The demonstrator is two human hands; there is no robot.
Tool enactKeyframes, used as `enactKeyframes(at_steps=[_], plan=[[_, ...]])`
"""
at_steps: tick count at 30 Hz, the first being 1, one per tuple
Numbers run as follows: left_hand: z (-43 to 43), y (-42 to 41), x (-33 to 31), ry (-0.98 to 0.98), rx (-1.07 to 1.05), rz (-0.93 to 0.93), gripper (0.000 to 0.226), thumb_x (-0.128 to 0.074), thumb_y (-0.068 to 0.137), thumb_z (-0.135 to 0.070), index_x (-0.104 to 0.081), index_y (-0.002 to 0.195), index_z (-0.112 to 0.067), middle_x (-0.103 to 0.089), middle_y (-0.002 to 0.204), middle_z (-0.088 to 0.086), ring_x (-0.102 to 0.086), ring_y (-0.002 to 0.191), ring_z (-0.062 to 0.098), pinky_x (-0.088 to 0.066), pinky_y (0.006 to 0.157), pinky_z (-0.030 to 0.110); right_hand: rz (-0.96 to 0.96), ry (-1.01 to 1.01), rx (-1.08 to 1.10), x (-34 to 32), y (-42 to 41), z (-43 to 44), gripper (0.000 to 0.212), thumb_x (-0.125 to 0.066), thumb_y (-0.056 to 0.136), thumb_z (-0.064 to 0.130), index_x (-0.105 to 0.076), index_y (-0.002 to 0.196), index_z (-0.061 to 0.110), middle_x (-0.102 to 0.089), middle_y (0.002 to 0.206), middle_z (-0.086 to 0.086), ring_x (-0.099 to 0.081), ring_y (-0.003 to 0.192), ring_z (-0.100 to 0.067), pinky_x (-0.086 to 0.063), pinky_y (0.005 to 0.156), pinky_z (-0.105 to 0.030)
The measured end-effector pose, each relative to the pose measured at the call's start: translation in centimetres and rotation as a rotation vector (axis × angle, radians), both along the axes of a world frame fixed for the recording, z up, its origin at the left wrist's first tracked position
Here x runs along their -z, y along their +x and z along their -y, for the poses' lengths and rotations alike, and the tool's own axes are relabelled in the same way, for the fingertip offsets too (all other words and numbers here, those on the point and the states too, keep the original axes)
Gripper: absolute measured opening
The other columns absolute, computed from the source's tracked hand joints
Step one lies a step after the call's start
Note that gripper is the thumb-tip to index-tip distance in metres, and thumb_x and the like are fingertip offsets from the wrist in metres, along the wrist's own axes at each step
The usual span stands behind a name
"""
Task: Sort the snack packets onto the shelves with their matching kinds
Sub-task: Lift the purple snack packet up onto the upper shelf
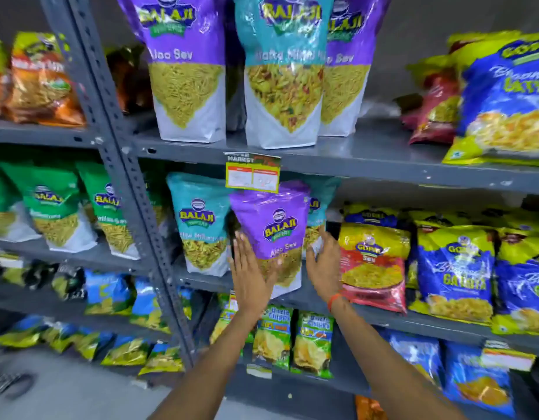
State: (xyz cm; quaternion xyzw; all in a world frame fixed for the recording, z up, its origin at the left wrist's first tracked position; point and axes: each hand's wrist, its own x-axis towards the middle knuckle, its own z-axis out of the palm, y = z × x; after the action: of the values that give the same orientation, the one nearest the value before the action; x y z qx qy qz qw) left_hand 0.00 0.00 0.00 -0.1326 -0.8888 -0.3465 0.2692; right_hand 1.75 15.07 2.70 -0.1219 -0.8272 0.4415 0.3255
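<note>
1. Two hands framed the purple Aloo Sev packet [269, 234] at centre frame: the left hand [251, 272] lay flat and open against its lower left face, fingers spread, while the right hand [321, 266] was open and cupped just beside its right edge. Neither had closed round it; whether the right palm actually touched the bag could not be told.
2. The packet stood tilted on the middle shelf [383, 321], leaning against the teal mixture packets [201, 225] behind and to its left. Judged from the open palms on either side, the hands were steadying it or about to lift it.
3. It looked misplaced there, since its neighbours in that bay were teal, not purple.
4. The mirror mistake sat at upper centre: one teal packet [283, 71] stood in front of the purple Aloo Sev row [186, 71] on the upper shelf [383, 153]. A swap between the two shelves seemed the likely aim.
5. A price tag [252, 171] hung from the upper shelf's lip just over the packet's top, so lifting it out would probably call for drawing it forward first.
6. Yellow-and-red Gopal packets [372, 265] lay right of the right hand, near enough to be nudged.
</note>
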Motion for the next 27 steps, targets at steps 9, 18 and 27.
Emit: enactKeyframes(at_steps=[9,18,27], plan=[[1.7,-5.2,3.8,0.338,0.254,0.640,0.109,-0.071,0.044,-0.064,-0.043,0.135,-0.012,-0.058,0.134,0.009,-0.054,0.123,0.024,-0.046,0.093,0.032,0.447,-0.392,-0.320,1.6,-3.5,-0.1,0.055,-0.050,0.084,-0.016,-0.032,0.135,-0.004,-0.059,0.104,-0.014,-0.063,0.074,-0.003,-0.050,0.061,-0.014],[2.5,-4.1,2.5,0.298,0.427,0.603,0.086,-0.089,0.053,-0.032,-0.050,0.127,-0.015,-0.062,0.116,-0.006,-0.058,0.111,0.017,-0.044,0.086,0.026,0.400,-0.620,-0.377,1.9,0.2,-1.5,0.065,-0.062,0.081,-0.008,-0.039,0.135,0.019,-0.045,0.131,-0.002,-0.062,0.092,-0.021,-0.060,0.064,-0.028],[4.1,-0.5,-5.8,0.152,0.569,0.501,0.081,-0.088,0.048,-0.045,-0.057,0.120,-0.023,-0.068,0.117,-0.008,-0.063,0.106,0.010,-0.054,0.089,0.031,0.313,-0.509,-0.517,-3.2,5.2,-3.6,0.041,-0.061,0.084,-0.002,-0.053,0.116,0.022,-0.059,0.120,-0.012,-0.070,0.087,-0.023,-0.061,0.078,-0.035]])
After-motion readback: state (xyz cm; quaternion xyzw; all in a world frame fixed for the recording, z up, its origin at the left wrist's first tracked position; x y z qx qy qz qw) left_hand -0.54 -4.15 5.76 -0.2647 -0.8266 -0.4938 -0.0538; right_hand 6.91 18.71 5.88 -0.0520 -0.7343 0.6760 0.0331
